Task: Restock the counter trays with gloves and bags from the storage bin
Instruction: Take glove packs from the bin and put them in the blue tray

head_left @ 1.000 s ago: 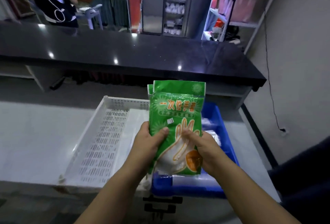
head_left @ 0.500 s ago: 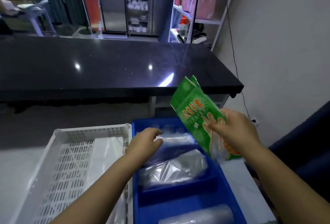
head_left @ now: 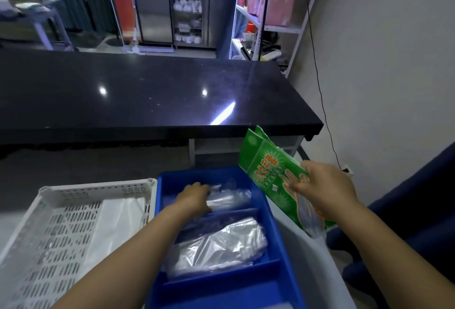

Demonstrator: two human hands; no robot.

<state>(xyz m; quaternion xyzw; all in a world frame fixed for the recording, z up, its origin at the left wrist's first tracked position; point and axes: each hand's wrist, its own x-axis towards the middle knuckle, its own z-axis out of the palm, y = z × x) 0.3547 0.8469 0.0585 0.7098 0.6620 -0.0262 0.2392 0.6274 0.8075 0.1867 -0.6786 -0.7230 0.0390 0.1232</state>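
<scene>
My right hand [head_left: 325, 189] grips green packets of disposable gloves [head_left: 268, 168], tilted, above the right rim of a blue divided tray [head_left: 275, 239]. My left hand [head_left: 194, 197] reaches into the tray's far compartment and rests on a clear plastic bundle [head_left: 229, 196] there; its fingertips are hidden by the plastic. A second pile of clear plastic bags [head_left: 221, 244] fills the middle compartment.
A white perforated basket [head_left: 73, 210] with a clear plastic sheet inside sits left of the blue tray. A black raised counter [head_left: 147, 96] runs behind both. Metal shelving with pink bags [head_left: 270, 3] stands at the back right. A dark blue seat [head_left: 418, 210] is at the right.
My left hand let go of the green packets and moved down into the blue tray's far compartment. My right hand carried the packets to the right. The view shifted right.
</scene>
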